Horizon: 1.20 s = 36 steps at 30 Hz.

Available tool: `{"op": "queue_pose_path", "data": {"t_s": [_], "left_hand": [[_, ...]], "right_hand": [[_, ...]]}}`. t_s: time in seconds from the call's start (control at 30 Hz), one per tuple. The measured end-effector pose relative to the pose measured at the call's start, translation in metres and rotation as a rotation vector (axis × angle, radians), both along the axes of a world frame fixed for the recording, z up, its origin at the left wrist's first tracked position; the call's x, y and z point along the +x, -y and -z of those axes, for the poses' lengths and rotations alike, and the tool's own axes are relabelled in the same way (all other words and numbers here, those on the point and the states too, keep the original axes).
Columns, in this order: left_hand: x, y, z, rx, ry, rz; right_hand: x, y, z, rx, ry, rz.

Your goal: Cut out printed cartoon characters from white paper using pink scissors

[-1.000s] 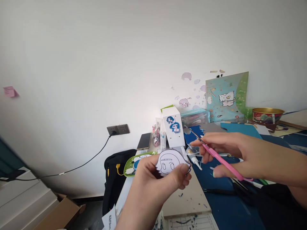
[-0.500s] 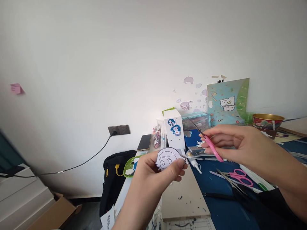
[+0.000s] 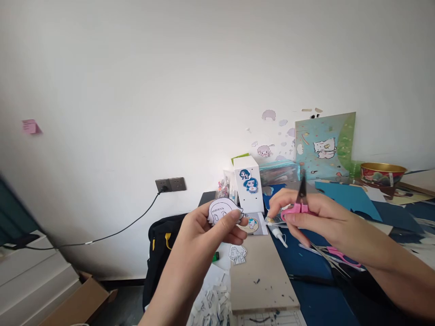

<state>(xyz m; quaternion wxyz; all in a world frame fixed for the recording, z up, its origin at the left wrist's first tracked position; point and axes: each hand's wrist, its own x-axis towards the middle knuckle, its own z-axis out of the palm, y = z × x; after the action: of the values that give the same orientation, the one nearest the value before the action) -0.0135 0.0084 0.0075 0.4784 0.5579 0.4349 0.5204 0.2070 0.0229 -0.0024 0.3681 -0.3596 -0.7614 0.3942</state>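
the left grip (image 3: 208, 232) was narrow, pinching the paper head (image 3: 216, 208) with the thumb in front. the right grip (image 3: 319, 216) was curled around the pink scissors (image 3: 299, 208). half a second before, the left grip was a bit more to the right, and the scissors leaned left; now they pointed up. the paper head sat in the left grip, left of the scissors.

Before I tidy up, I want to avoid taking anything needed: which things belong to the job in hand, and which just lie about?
Job in hand:
cutout, in the left hand
scissors, in the right hand

Seemingly lying about:
tin
bag
cardboard box
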Motion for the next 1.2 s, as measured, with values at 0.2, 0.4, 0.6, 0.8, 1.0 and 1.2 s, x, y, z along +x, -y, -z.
{"op": "queue_pose_path", "data": {"t_s": [0.2,0.4,0.6,0.8,1.0,1.2], "left_hand": [[-0.004,0.002,-0.002,0.026,-0.047,0.049],[-0.005,0.004,0.000,0.002,0.036,0.155],[-0.003,0.009,0.000,-0.039,0.111,0.194],[-0.004,0.011,0.001,-0.034,0.099,0.196],[-0.002,0.011,0.001,-0.061,0.134,0.238],[-0.002,0.012,-0.002,-0.073,0.117,0.232]], "right_hand": [[0.000,-0.006,0.007,-0.287,-0.109,-0.313],[0.005,0.005,0.002,-0.182,0.128,-0.318],[-0.006,0.011,-0.005,-0.041,0.216,-0.107],[-0.006,0.015,-0.003,0.121,0.257,-0.060],[-0.009,0.016,0.001,0.223,0.362,-0.045],[-0.007,0.014,-0.001,0.141,0.391,-0.118]]}}
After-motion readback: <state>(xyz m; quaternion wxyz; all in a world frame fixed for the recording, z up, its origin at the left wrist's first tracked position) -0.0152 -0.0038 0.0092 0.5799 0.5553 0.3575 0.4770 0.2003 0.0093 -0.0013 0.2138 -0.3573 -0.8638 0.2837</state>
